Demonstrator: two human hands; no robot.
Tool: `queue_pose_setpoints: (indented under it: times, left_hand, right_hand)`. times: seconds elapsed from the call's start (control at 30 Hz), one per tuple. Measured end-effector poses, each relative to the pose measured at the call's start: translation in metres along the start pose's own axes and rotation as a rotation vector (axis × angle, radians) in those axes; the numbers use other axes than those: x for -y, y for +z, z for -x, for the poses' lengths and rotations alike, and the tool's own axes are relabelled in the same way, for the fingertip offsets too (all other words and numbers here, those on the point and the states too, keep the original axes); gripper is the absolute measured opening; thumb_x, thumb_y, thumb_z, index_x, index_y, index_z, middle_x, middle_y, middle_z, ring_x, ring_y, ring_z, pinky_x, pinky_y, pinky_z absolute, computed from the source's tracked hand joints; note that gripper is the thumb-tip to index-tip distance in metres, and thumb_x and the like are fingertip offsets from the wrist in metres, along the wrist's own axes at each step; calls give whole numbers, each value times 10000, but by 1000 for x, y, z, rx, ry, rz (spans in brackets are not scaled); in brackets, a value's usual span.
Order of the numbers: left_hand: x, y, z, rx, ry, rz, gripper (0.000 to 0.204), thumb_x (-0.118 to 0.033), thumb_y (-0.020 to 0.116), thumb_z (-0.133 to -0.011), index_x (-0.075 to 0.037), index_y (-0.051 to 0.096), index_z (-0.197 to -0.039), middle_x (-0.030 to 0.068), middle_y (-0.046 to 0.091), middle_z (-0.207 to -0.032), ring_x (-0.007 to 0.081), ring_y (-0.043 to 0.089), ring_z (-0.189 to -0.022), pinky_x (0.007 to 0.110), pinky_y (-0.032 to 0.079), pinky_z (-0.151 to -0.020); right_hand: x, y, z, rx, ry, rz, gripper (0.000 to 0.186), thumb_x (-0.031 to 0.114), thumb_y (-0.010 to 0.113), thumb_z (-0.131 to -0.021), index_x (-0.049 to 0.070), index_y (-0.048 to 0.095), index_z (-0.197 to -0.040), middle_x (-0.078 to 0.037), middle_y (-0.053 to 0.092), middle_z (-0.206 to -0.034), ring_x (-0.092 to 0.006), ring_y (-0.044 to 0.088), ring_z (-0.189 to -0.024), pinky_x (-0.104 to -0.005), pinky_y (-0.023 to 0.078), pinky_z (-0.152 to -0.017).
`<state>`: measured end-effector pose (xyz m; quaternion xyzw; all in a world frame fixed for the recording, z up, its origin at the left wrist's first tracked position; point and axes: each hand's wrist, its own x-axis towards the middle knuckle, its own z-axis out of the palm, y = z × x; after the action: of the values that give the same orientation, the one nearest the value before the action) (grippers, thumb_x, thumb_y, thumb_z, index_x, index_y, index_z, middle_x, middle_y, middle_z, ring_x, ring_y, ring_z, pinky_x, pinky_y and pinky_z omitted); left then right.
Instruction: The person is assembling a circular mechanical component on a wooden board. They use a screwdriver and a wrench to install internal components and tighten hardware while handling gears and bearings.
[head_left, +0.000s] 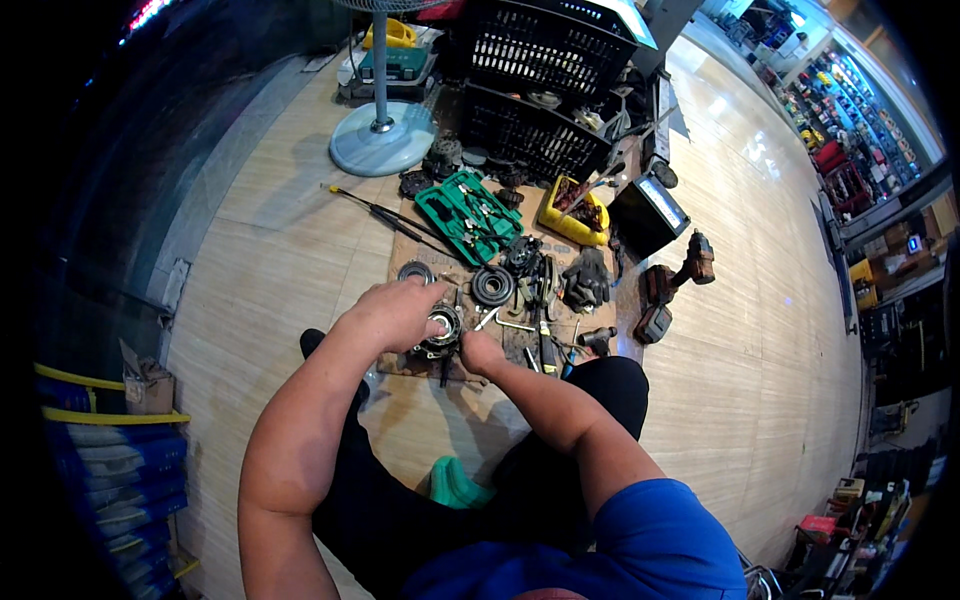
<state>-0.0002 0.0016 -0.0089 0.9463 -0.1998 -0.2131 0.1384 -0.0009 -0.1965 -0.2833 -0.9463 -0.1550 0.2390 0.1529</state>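
My left hand point(398, 312) grips a round metal housing point(443, 332) with a silver ring inside, its fingers over the part's top and inner edge. Just right of it, my right hand point(482, 352) is closed, with a small silver tool point(486, 319) appearing to stick up from it. A dark bearing point(492, 286) lies above my right hand, and another ring point(413, 274) is partly behind my left fingers. Assorted hand tools point(543, 335) and dark gloves point(586, 275) lie to the right on a cardboard sheet point(405, 365).
A green tool case point(467, 215), yellow container point(572, 211), fan base point(380, 145), black crates point(540, 135) and a battery point(647, 218) stand beyond. Cordless power tools point(662, 285) sit at the right, blue stacked packages point(110, 480) at the left. Shelves point(850, 95) line the upper right.
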Motion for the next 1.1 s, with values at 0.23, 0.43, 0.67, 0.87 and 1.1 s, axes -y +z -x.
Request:
queue_pose_setpoints:
  times: [0.23,0.43,0.67,0.87,1.1]
  left_hand:
    - [-4,-4,-2,58,-42,28,630,-291,752,-859,-103,497,-1404,207,598,-1289,384,588,-1188,456,495,-984]
    - [0,-1,-2,34,-41,53,627,-270,763,-852,-92,507,-1396,209,598,-1284,385,588,-1185,451,487,-994]
    - [10,7,-7,26,-2,10,600,-347,712,-884,-102,511,-1394,183,604,-1299,360,598,-1194,461,507,-972]
    - [12,8,-6,-7,-1,25,614,-332,729,-872,-78,514,-1387,196,607,-1284,370,590,-1193,457,495,-989]
    - [12,7,-7,-1,13,7,599,-353,716,-883,-79,525,-1381,192,618,-1269,367,605,-1175,458,513,-965]
  right_hand:
    - [-1,-1,1,6,44,-3,209,121,564,-861,3,721,-933,-247,717,-965,-408,708,-911,-502,575,-799]
    - [5,-7,4,7,32,20,206,109,563,-852,-5,723,-911,-252,715,-952,-405,710,-897,-498,577,-791]
    - [3,-3,3,2,19,-1,210,121,571,-849,-12,720,-914,-266,709,-944,-412,707,-902,-496,576,-800]
    - [2,-5,3,33,3,48,197,121,564,-858,8,712,-922,-230,721,-951,-391,712,-895,-484,581,-787]
    - [4,-5,2,2,-5,30,193,119,573,-855,6,727,-886,-239,721,-949,-388,712,-905,-479,577,-810]
